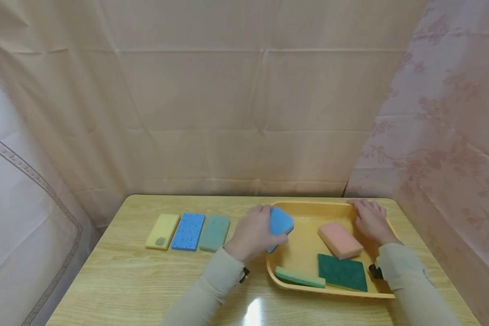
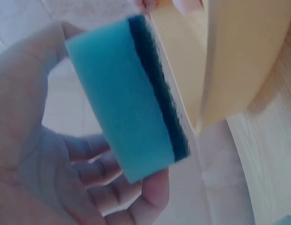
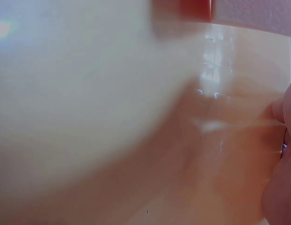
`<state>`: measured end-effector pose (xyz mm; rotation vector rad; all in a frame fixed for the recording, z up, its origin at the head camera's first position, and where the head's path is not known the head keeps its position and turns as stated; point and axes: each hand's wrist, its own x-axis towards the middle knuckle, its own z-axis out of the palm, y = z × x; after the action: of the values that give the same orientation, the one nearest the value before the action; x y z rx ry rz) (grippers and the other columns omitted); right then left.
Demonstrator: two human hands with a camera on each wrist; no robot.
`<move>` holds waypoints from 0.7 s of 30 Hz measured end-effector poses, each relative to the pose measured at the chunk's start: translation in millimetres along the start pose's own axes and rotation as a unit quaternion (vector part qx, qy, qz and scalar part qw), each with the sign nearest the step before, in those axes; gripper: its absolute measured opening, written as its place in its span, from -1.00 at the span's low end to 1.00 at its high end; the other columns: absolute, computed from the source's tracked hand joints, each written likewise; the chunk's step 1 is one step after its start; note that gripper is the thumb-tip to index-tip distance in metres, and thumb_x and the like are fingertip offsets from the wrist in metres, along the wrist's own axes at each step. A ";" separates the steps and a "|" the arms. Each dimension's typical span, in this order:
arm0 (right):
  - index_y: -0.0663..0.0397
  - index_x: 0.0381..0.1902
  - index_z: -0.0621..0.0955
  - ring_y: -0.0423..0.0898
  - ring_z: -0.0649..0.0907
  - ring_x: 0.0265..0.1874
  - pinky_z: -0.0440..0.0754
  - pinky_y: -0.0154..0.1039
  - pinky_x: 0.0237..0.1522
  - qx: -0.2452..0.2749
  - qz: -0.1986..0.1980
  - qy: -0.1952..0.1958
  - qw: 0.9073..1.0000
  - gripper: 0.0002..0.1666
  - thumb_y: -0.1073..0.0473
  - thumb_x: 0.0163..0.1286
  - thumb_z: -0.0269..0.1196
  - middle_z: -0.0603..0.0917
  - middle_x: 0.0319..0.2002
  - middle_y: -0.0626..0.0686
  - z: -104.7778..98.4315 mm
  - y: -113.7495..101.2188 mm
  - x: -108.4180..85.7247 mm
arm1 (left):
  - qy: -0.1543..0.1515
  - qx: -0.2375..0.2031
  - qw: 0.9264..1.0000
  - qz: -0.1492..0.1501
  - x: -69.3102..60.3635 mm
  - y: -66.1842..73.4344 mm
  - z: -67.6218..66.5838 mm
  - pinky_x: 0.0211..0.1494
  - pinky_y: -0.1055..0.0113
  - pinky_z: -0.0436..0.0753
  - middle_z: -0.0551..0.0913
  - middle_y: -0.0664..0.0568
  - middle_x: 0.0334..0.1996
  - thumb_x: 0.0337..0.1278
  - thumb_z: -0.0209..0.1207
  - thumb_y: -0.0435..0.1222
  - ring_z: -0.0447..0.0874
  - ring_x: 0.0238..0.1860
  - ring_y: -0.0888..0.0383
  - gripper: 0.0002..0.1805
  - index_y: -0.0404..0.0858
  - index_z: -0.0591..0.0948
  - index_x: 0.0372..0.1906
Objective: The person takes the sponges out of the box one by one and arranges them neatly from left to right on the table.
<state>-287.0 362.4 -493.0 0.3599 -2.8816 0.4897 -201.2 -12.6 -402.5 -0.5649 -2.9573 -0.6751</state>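
Here the left hand (image 1: 250, 233) is pinching the blue sponge (image 1: 280, 222) between thumb and fingers, and it's hanging over the left rim of the yellow tray (image 1: 301, 290)! The left wrist view is giving us the close-up: a light blue body, a dark scouring layer on one face, fingertips pressing at its lower end. Across at the far right corner, the right hand (image 1: 372, 219) is resting on the tray's rim; how tightly its fingers are curling there, I can't tell, because the right wrist view is showing only a little of them beside a blurred tray wall.

Inside the tray, a pink sponge (image 1: 340, 240) is sitting right of the middle, its near corner meeting a dark green sponge (image 1: 342, 272). A two-tone green sponge (image 1: 299, 277) is lying along the near wall at the left, just beside the dark green one.

Out on the surface (image 1: 118, 280), left of the tray, three are lining up side by side: a yellow sponge (image 1: 162, 231) that's showing a round grey mark, a speckled blue sponge (image 1: 188, 231), then a pale green sponge (image 1: 214, 232) nearest the left hand. Beige cloth (image 1: 212, 99) is hanging behind it all.
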 end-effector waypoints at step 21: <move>0.30 0.24 0.49 0.48 0.38 0.08 0.14 0.41 0.10 0.001 0.001 -0.001 1.000 -0.54 0.47 0.40 0.05 0.51 0.07 0.42 0.2 -0.6 -1.2 | 0.092 0.029 0.990 -0.100 -0.1 -43.7 8.1 -0.19 0.01 0.70 0.63 -0.27 -0.11 0.08 0.32 0.17 0.65 -0.12 -0.19 -0.15 -0.52 0.53 0.14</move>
<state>-285.7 362.0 -493.3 0.3581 -2.8845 0.4934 -216.8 -45.8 -427.7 -0.1921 -2.8715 -0.6164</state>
